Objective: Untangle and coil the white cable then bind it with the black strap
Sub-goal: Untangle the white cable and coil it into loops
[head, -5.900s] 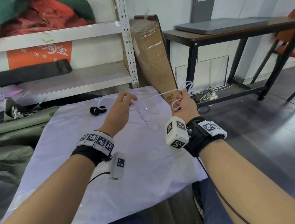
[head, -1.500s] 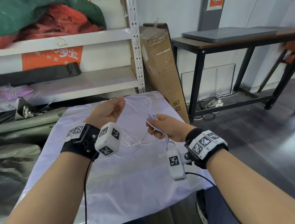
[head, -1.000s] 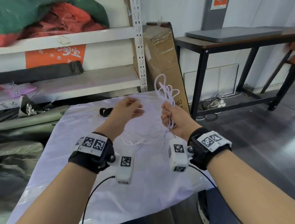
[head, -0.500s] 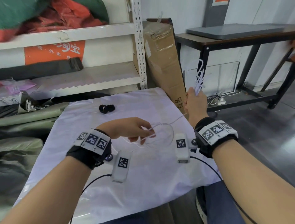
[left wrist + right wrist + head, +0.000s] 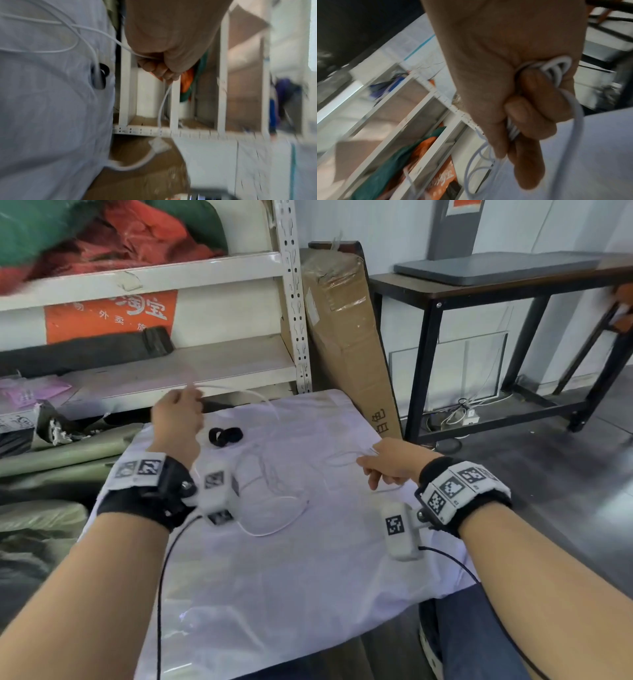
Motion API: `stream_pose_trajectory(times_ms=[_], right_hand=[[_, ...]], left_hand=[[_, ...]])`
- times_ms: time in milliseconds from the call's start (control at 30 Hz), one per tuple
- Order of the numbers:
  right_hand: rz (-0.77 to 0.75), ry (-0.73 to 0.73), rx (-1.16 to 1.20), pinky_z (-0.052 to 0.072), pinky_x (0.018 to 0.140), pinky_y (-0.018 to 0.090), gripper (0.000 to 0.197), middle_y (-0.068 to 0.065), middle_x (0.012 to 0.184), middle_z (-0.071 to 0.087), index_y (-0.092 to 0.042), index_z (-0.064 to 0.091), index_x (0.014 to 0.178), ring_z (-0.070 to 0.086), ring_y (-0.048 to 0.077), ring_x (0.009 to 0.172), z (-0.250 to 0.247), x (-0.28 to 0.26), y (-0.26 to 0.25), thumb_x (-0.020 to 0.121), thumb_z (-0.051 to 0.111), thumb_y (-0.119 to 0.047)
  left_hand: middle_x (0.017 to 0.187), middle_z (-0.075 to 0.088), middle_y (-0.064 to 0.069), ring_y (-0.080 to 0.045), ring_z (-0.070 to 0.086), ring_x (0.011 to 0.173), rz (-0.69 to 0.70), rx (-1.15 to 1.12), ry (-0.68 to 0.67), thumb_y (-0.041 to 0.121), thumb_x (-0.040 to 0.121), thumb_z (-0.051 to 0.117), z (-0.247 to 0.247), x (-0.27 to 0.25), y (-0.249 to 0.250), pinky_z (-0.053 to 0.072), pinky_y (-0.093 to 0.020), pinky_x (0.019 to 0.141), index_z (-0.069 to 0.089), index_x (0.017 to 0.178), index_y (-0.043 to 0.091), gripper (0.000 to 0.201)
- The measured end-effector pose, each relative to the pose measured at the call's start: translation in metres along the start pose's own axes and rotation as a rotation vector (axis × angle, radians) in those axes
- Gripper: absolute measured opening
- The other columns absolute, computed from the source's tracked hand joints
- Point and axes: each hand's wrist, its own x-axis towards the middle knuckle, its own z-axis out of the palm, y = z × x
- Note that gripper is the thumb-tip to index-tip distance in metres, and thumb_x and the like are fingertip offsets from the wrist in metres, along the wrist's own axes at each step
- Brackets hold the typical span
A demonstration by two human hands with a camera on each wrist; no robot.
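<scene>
Coiling is underway and not close to finished: the right hand [image 5: 388,462], at centre right of the head view, has its fingers curled round a small bundle of white cable [image 5: 554,67] loops, the grip closed tight on several turns, as the right wrist view shows. The left hand [image 5: 178,419], up at centre left, pinches a free run of the same cable and lifts it; one plug end dangles beyond that hand in the left wrist view. Between them, loose slack sprawls on the white-covered surface [image 5: 274,577], running roughly left to right across the frame. The black strap [image 5: 225,436] lies untouched just right of the left hand, so binding, I'd judge, is all ahead.
</scene>
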Motion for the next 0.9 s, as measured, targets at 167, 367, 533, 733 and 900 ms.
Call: stream_pose_trajectory(times_ms=[167, 367, 533, 733, 900], right_hand=[[0.061, 0.021, 0.175, 0.028, 0.040, 0.018, 0.028, 0.001, 0.060, 0.061, -0.009, 0.053, 0.079, 0.035, 0.010, 0.042, 0.008, -0.004, 0.009, 0.098, 0.046, -0.028], [0.017, 0.197, 0.447, 0.026, 0.037, 0.016, 0.028, 0.003, 0.059, 0.052, -0.012, 0.049, 0.074, 0.034, 0.010, 0.041, 0.010, -0.002, -0.004, 0.098, 0.044, -0.024], [-0.058, 0.302, 0.601, 0.027, 0.032, 0.013, 0.028, 0.001, 0.059, 0.049, -0.015, 0.048, 0.072, 0.034, 0.002, 0.026, 0.002, -0.005, -0.019, 0.098, 0.046, -0.025], [-0.217, 0.469, 0.710, 0.027, 0.035, 0.012, 0.028, -0.001, 0.060, 0.046, -0.015, 0.051, 0.076, 0.036, -0.001, 0.030, -0.008, -0.012, -0.029, 0.099, 0.046, -0.029], [-0.208, 0.488, 0.602, 0.036, 0.045, 0.019, 0.030, 0.000, 0.062, 0.048, -0.016, 0.050, 0.077, 0.042, 0.010, 0.050, -0.006, -0.006, -0.016, 0.097, 0.046, -0.038]], left_hand=[[0.053, 0.057, 0.003, 0.000, 0.043, 0.031, -0.143, 0.091, -0.048, 0.018, 0.102, 0.039, -0.006, 0.007, -0.019, 0.035, -0.014, 0.042, 0.059, 0.086, 0.008, 0.027], [0.136, 0.048, -0.020, -0.034, 0.045, 0.124, 0.272, 0.769, -0.101, -0.003, 0.091, 0.038, 0.016, -0.024, -0.030, 0.034, -0.034, 0.104, 0.048, 0.133, 0.001, 0.043], [0.116, 0.066, -0.001, -0.017, 0.059, 0.106, 0.689, 0.775, -0.598, 0.007, 0.097, 0.046, 0.057, -0.086, -0.011, 0.033, -0.010, 0.090, 0.062, 0.120, 0.013, 0.028], [0.137, 0.051, 0.002, -0.016, 0.049, 0.122, 0.253, 1.208, -1.182, 0.033, 0.092, 0.056, 0.075, -0.119, -0.035, 0.030, -0.019, 0.091, 0.036, 0.142, 0.036, 0.054], [0.098, 0.060, 0.009, -0.015, 0.053, 0.094, 0.311, 1.221, -1.165, 0.034, 0.086, 0.064, 0.074, -0.112, -0.039, 0.038, -0.025, 0.076, 0.059, 0.095, 0.025, 0.014]])
